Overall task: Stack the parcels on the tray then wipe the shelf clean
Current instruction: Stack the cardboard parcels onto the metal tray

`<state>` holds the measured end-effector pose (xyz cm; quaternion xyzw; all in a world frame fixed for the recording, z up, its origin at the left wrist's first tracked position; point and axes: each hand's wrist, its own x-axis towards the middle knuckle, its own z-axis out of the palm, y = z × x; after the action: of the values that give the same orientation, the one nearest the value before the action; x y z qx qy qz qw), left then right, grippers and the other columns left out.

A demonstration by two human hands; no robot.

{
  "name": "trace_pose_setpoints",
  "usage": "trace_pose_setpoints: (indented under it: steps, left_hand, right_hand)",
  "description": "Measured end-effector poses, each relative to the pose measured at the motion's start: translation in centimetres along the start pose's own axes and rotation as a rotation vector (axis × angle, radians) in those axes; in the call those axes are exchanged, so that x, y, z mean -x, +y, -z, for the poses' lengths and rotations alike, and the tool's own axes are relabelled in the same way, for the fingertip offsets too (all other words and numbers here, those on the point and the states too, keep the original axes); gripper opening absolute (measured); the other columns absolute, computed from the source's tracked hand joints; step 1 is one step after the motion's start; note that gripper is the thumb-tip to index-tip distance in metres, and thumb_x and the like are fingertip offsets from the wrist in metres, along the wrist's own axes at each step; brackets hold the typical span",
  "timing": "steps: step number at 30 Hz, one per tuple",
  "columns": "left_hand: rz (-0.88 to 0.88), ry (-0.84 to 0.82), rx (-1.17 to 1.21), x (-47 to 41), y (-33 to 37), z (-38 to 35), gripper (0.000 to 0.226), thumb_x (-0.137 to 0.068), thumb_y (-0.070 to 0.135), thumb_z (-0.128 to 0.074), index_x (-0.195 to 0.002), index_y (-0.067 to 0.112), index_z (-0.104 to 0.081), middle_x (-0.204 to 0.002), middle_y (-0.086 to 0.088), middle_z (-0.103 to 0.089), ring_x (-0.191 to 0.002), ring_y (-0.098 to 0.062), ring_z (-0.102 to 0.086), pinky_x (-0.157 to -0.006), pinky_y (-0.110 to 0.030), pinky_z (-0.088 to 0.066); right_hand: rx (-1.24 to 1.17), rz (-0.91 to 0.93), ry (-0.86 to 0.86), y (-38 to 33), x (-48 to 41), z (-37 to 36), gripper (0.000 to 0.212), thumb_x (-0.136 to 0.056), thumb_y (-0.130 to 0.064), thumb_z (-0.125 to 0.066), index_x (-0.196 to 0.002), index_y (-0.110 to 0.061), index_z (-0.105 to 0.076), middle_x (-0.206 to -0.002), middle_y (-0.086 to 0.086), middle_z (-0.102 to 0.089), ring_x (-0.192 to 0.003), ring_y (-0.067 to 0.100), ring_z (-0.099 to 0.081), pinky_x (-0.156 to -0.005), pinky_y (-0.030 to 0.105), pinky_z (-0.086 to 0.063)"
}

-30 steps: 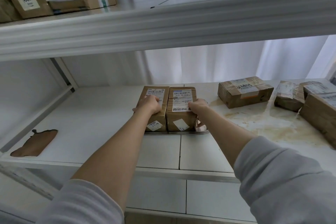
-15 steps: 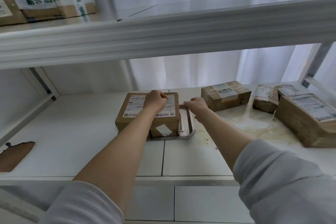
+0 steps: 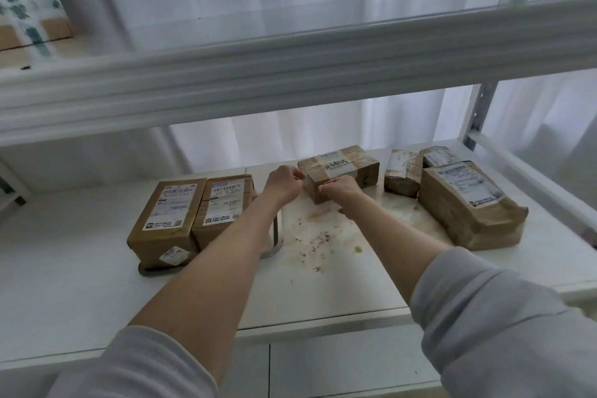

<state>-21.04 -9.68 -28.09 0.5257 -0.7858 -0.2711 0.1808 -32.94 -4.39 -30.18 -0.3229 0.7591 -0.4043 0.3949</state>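
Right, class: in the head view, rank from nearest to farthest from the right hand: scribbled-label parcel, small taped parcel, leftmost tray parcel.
1. Scribbled-label parcel, touching the right hand.
2. Small taped parcel, just to its right.
3. Leftmost tray parcel, far left.

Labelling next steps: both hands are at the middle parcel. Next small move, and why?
Probably grip the taped parcel with the left hand and right hand and lift it: both are at it, the tray holds only two parcels, and the shelf is stained.
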Motion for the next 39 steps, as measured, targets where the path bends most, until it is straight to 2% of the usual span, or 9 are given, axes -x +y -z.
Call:
trace_pose_setpoints:
  steps: [5, 9, 12, 17, 19, 24, 29, 33, 39]
  left_hand:
    - [-0.024, -0.075, -0.016, -0.6, 3.7, -3.8, 0.031, -0.089, 0.007, -0.05, -0.117, 0.006, -0.064, -0.123, -0.01, -0.062, -0.115, -0.024, -0.056, -0.093, -0.027, -0.043]
    - [-0.018, -0.104, -0.027, -1.0, 6.3, -6.4, 0.034, -0.091, 0.01, -0.051, -0.125, 0.004, -0.057, -0.129, -0.011, -0.058, -0.119, -0.024, -0.053, -0.096, -0.028, -0.042]
    - [0.001, -0.083, -0.026, -1.3, 7.3, -7.9, 0.038, -0.09, 0.013, -0.054, -0.127, 0.003, -0.054, -0.128, -0.013, -0.058, -0.118, -0.025, -0.054, -0.097, -0.029, -0.041]
    - [0.031, -0.077, -0.084, -2.3, 7.4, -8.6, 0.04, -0.089, 0.015, -0.055, -0.128, 0.008, -0.048, -0.125, -0.012, -0.054, -0.123, -0.028, -0.049, -0.095, -0.03, -0.04]
    - [0.051, -0.074, -0.123, -3.1, 7.2, -8.2, 0.041, -0.088, 0.016, -0.056, -0.128, 0.008, -0.047, -0.124, -0.014, -0.054, -0.122, -0.028, -0.05, -0.091, -0.03, -0.041]
    - [0.081, -0.065, -0.198, -6.0, 5.8, -7.2, 0.055, -0.079, 0.026, -0.068, -0.125, 0.004, -0.045, -0.117, -0.01, -0.056, -0.099, -0.021, -0.052, -0.076, -0.028, -0.045]
    - [0.08, -0.036, -0.284, -9.4, 4.6, -6.8, 0.072, -0.08, 0.045, -0.069, -0.129, 0.0, -0.042, -0.128, -0.016, -0.049, -0.122, -0.028, -0.044, -0.102, -0.036, -0.04]
    - [0.12, -0.068, -0.301, -11.8, 3.7, -6.8, 0.077, -0.086, 0.053, -0.059, -0.136, -0.002, -0.037, -0.137, -0.017, -0.044, -0.129, -0.03, -0.04, -0.108, -0.038, -0.035]
    - [0.153, -0.111, -0.354, -14.7, 2.7, -7.3, 0.082, -0.084, 0.06, -0.056, -0.136, 0.001, -0.036, -0.136, -0.016, -0.047, -0.127, -0.03, -0.044, -0.107, -0.037, -0.036]
  right_hand:
    - [0.034, 0.023, -0.049, 1.6, -0.7, 4.1, 0.032, -0.089, -0.019, -0.064, -0.116, -0.002, -0.064, -0.119, 0.013, -0.061, -0.09, 0.018, -0.051, -0.063, 0.024, -0.041]
    - [0.063, 0.062, -0.054, 2.8, -1.5, 6.8, 0.031, -0.088, -0.028, -0.067, -0.11, -0.006, -0.067, -0.104, 0.007, -0.061, -0.083, 0.016, -0.051, -0.054, 0.022, -0.037]
    - [0.057, 0.083, -0.019, 3.6, -2.5, 8.3, 0.033, -0.087, -0.03, -0.068, -0.112, -0.008, -0.065, -0.105, 0.006, -0.06, -0.089, 0.017, -0.051, -0.062, 0.024, -0.041]
    - [0.07, 0.105, 0.0, 3.7, -3.6, 9.0, 0.062, -0.086, -0.034, -0.067, -0.138, -0.008, -0.045, -0.129, 0.011, -0.055, -0.097, 0.019, -0.048, -0.075, 0.028, -0.042]
    - [0.068, 0.101, -0.007, 3.5, -4.2, 9.0, 0.06, -0.088, -0.031, -0.065, -0.137, -0.004, -0.043, -0.127, 0.012, -0.055, -0.098, 0.022, -0.051, -0.076, 0.031, -0.046]
    - [0.068, 0.066, -0.036, 3.2, -5.5, 8.9, 0.048, -0.092, -0.022, -0.063, -0.13, 0.004, -0.049, -0.132, 0.018, -0.053, -0.119, 0.03, -0.052, -0.096, 0.039, -0.047]
    - [0.088, 0.099, -0.031, 2.8, -7.4, 8.7, 0.047, -0.094, -0.019, -0.059, -0.137, -0.004, -0.046, -0.135, 0.014, -0.052, -0.121, 0.028, -0.05, -0.097, 0.038, -0.046]
    - [0.123, 0.14, -0.073, 2.0, -8.5, 8.0, 0.063, -0.095, -0.026, -0.055, -0.151, -0.018, -0.027, -0.148, 0.007, -0.038, -0.127, 0.029, -0.044, -0.096, 0.045, -0.05]
    - [0.164, 0.121, -0.177, 1.2, -9.1, 7.1, 0.051, -0.098, -0.029, -0.049, -0.146, -0.02, -0.035, -0.132, 0.007, -0.047, -0.116, 0.025, -0.048, -0.096, 0.045, -0.05]
